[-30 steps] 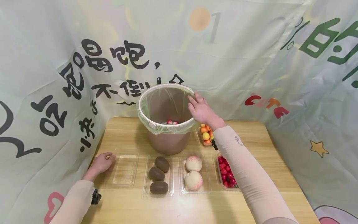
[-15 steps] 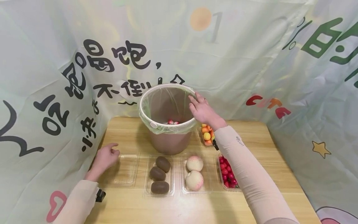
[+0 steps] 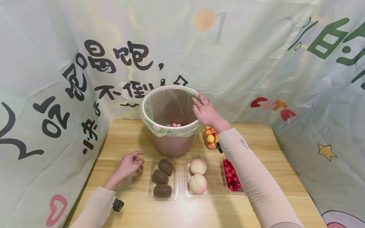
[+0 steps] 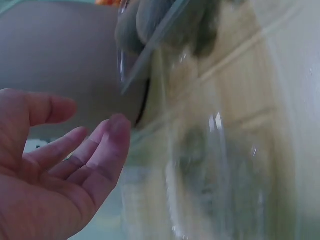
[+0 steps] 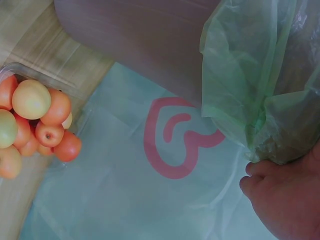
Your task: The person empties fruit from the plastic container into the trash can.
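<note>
Clear tray, empty, flat and open side up directly beneath the left hand's fingers; fingers loosely curled, slightly apart, gripping nothing, not yet closed on its rim. Reach stage, by the look of it; next move likely calling for a light pinch on that thin edge. Long axis running away from the fingertips toward the bin. Kiwi tray just beside. Farther out, right hand with fingers spread, resting on the bin's rim.

Left wrist view: clear tray blurred, contents indistinct. Right arm hides part of cherry tray; bin hides apricot tray.
</note>
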A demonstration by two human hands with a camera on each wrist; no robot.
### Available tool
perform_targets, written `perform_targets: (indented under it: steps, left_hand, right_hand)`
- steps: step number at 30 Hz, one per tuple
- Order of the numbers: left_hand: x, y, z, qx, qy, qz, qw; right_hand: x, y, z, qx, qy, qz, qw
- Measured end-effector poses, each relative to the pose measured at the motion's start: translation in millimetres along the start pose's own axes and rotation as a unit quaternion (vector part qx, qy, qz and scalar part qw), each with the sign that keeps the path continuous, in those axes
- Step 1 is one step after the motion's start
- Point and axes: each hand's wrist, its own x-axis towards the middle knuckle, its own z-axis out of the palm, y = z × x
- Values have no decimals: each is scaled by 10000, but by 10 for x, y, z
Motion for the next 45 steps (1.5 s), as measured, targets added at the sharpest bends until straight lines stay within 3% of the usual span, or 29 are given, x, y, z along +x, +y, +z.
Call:
perform_targets:
  steps: [6, 13, 23, 26, 38, 45]
  left_hand:
    - [-21, 20, 181, -97, -337, -82, 9994]
    - [-28, 29, 245, -67, -291, -126, 9995]
    - [-68, 16, 376, 197, -576, -158, 9980]
    - [-88, 2, 440, 113, -614, -306, 9976]
    - [-133, -36, 599, -234, -398, -870, 9951]
    - [-134, -29, 641, -338, -415, -976, 9938]
  right_hand:
    - [1, 4, -4, -30, 15, -11, 10000]
    - [-2, 4, 6, -27, -9, 0, 10000]
    - [0, 2, -5, -13, 22, -3, 10000]
    - [-2, 5, 1, -19, 4, 21, 10000]
    - [13, -8, -6, 4, -42, -9, 10000]
    - [9, -2, -10, -1, -77, 14, 10000]
